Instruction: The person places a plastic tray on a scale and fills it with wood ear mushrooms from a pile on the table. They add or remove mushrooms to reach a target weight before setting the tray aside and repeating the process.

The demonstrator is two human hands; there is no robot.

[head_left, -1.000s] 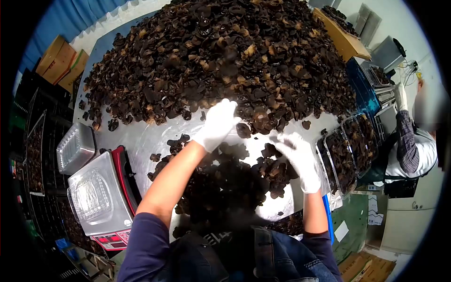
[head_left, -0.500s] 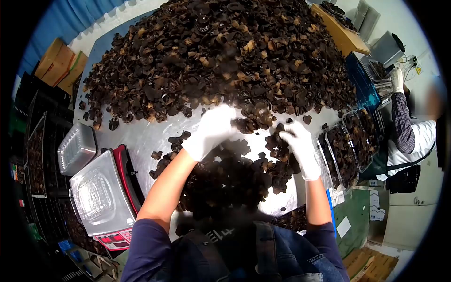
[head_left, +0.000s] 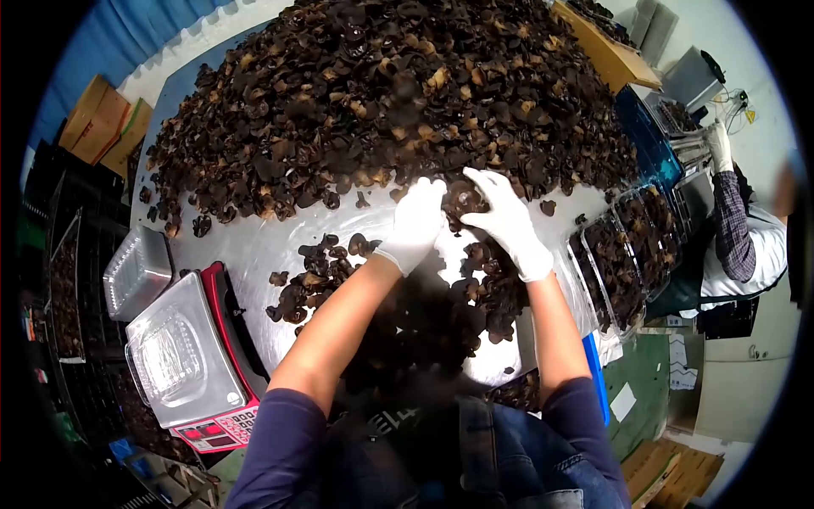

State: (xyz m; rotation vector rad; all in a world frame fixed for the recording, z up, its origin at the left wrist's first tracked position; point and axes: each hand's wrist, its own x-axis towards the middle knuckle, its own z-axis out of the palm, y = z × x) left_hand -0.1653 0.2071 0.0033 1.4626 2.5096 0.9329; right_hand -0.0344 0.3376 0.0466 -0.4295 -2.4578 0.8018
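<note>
Both of my hands wear white gloves and meet at the near edge of a big heap of dark brown wood ear mushrooms [head_left: 381, 110]. Between them is a small clump of wood ear mushroom [head_left: 463, 200]. My left hand [head_left: 419, 219] is closed against the clump's left side, its fingertips partly hidden. My right hand [head_left: 507, 222] curls thumb and fingers around the right side. Below my hands, a looser pile of wood ears [head_left: 424, 318] lies on the metal table [head_left: 237, 254], its middle blurred and dark.
At left, a clear plastic tray [head_left: 176, 360] rests on a red scale [head_left: 216, 433], beside stacked clear trays [head_left: 138, 271]. Filled clear trays [head_left: 615, 271] stand at right. Beyond them a co-worker in a checked sleeve [head_left: 734, 227] reaches toward a blue crate [head_left: 649, 140].
Both hands have come closer together around the clump. My left hand moved right; my right hand moved up and left, away from the smaller pile.
</note>
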